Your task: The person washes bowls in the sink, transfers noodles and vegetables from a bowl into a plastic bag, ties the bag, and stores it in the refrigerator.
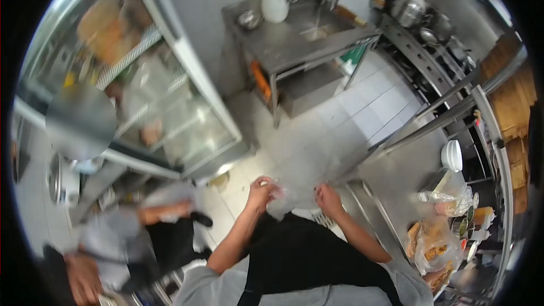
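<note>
2 bare hands, held out in front of a black apron (317, 258), a clear bag (277, 207) between them. Left hand (260, 194): grip pinching the bag, film bunched at the fingers and hanging below. Right hand (327, 199): fingers curled, just beyond the bag; blur there, cannot tell whether this grip pinches film. Bag in the air over the floor (334, 124), left of the steel tabletop (391, 173). On the tabletop: white tub (451, 156) toward the far end; nearer, 1 filled bag (435, 252) with orange-brown food. Ahead, sink (272, 42) with white jug (275, 4) and metal bowl (248, 20). Left, glass-door fridge (218, 99), stocked shelves. Lower left, another person (113, 238), arm outstretched, blurred.
</note>
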The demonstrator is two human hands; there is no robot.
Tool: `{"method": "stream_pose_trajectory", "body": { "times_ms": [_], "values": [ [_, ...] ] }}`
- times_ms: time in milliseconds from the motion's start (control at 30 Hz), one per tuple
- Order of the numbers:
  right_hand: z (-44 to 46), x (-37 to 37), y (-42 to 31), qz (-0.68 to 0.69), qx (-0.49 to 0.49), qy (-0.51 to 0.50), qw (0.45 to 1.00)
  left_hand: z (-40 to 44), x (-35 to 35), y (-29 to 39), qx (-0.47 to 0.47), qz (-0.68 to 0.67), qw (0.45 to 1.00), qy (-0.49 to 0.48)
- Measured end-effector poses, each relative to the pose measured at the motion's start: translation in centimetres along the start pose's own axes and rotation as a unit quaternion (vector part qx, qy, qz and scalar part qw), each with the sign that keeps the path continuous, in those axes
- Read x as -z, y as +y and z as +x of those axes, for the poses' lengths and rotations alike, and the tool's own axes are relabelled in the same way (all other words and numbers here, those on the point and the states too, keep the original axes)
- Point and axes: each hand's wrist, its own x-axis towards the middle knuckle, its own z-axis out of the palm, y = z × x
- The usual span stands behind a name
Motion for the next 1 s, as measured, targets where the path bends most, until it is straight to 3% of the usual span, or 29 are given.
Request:
{"method": "stream_pose_trajectory", "body": {
  "times_ms": [33, 100, 233, 300, 333, 367, 467, 500, 567, 633, 667, 700, 800, 1000],
  "values": [
    [0.2, -0.2, 0.4, 0.02, -0.023, -0.005, 1.0, 1.7, -0.8, 1.1, 0.008, -0.075, 0.997, -0.021],
    [2.9, 0.3, 1.2, 0.043, -0.044, 0.009, 0.998, 3.8, -3.1, 4.3, 0.004, -0.091, 0.992, -0.086],
    [7.3, 0.9, 4.3, 0.18, -0.16, 0.089, 0.966, 7.5, -5.9, 7.6, 0.023, -0.005, 0.989, -0.144],
    [10.6, 3.1, 5.3, 0.425, -0.299, 0.104, 0.848, 9.5, -7.1, 8.7, -0.007, 0.164, 0.963, -0.215],
    [12.0, 3.8, 6.4, 0.444, -0.299, 0.059, 0.843, 10.2, -8.2, 9.0, -0.066, 0.265, 0.942, -0.195],
    [13.4, 5.3, 5.9, 0.448, -0.291, 0.063, 0.843, 10.9, -9.0, 9.9, -0.1, 0.334, 0.914, -0.208],
    [17.6, 11.0, 5.6, 0.467, -0.219, -0.201, 0.833, 15.0, -9.2, 11.3, -0.141, 0.441, 0.867, -0.183],
    [19.7, 12.2, 6.6, 0.468, -0.214, -0.201, 0.833, 16.4, -9.1, 11.9, -0.195, 0.467, 0.848, -0.155],
    [24.5, 14.3, 7.7, 0.615, -0.116, -0.134, 0.768, 18.1, -8.9, 14.1, -0.245, 0.496, 0.825, -0.114],
    [31.3, 17.1, 7.9, 0.558, -0.146, -0.046, 0.816, 19.2, -9.0, 17.1, -0.209, 0.472, 0.846, -0.132],
    [35.3, 18.8, 7.5, 0.539, -0.144, 0.0, 0.83, 18.7, -9.8, 19.7, -0.2, 0.548, 0.805, -0.111],
    [39.5, 20.3, 6.7, 0.52, -0.141, 0.049, 0.841, 19.5, -9.6, 20.7, -0.207, 0.544, 0.807, -0.104],
    [50.5, 25.8, 0.4, 0.512, -0.019, 0.06, 0.857, 20.6, -9.8, 23.2, -0.112, 0.328, 0.937, -0.049],
    [71.1, 34.3, -11.8, 0.439, 0.123, 0.086, 0.886, 22.5, -11.1, 27.7, -0.176, 0.25, 0.95, 0.058]
  ]
}}
